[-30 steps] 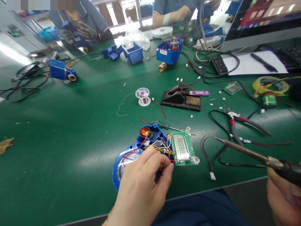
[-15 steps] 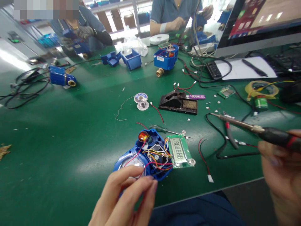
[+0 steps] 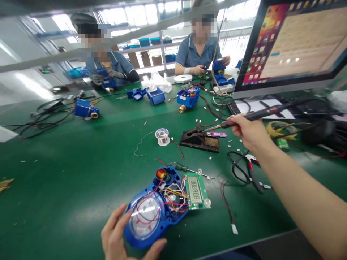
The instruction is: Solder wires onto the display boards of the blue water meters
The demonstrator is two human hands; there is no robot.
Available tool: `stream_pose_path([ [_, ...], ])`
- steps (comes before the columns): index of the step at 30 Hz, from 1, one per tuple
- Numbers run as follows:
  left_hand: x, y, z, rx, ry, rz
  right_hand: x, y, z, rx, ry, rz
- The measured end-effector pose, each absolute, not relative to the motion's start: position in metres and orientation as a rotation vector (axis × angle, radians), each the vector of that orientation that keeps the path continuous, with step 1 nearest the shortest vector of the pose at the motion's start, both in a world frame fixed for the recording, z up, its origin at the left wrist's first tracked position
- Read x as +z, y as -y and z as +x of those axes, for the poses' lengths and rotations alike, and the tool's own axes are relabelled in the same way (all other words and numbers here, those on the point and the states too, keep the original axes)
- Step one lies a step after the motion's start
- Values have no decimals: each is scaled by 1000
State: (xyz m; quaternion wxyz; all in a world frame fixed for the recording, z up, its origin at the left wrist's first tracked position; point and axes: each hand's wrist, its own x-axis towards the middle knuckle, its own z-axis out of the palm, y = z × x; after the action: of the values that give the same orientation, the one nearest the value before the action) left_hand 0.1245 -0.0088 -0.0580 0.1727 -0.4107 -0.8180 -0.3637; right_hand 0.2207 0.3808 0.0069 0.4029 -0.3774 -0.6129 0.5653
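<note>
My left hand (image 3: 119, 240) cups the near end of an opened blue meter housing (image 3: 154, 213) on the green table; fingers and thumb curl around its rim. Coloured wires, a copper coil and a green LCD circuit board (image 3: 195, 190) sit at its far end. My right hand (image 3: 248, 130) is stretched out across the table, closed around a soldering iron (image 3: 252, 116). The iron's tip rests at the black iron stand (image 3: 200, 139).
A solder spool (image 3: 162, 136) and a green screwdriver (image 3: 187, 168) lie behind the housing. Red-handled pliers (image 3: 252, 171) and loose wires lie to the right. A monitor (image 3: 292, 47) stands at the right. Two people work at the far side, among several blue parts (image 3: 187, 97).
My right hand carried the soldering iron from the near right edge out to the black stand. My left hand left the wires and slid down to hold the housing's near end.
</note>
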Motion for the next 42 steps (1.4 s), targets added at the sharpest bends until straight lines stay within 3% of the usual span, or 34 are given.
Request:
stream_pose_path([
  [7, -48, -11, 147, -1180, 2468, -999, -20, -364, 184, 1710, 1775, -1027],
  [12, -49, -12, 146, -1219, 2487, -1001, -16, -331, 212, 1954, 1945, -864],
  [18, -51, -11, 142, -1206, 2454, -1038, -12, -264, 265, 1771, 2395, -449],
  [25, -49, -9, 121, -1520, 2505, -1060, -7, -225, 273, 1349, 2472, -520],
  [31, -48, -5, 81, -1873, 2497, -1307, 10, -237, 245, 1574, 2331, -583],
  [35, -46, -6, 70, -1905, 2496, -1376, 7, -251, 225, 1797, 2236, -668],
  [42, -47, -7, 68, -1900, 2489, -1407, 17, -256, 208, 1615, 2372, -808],
])
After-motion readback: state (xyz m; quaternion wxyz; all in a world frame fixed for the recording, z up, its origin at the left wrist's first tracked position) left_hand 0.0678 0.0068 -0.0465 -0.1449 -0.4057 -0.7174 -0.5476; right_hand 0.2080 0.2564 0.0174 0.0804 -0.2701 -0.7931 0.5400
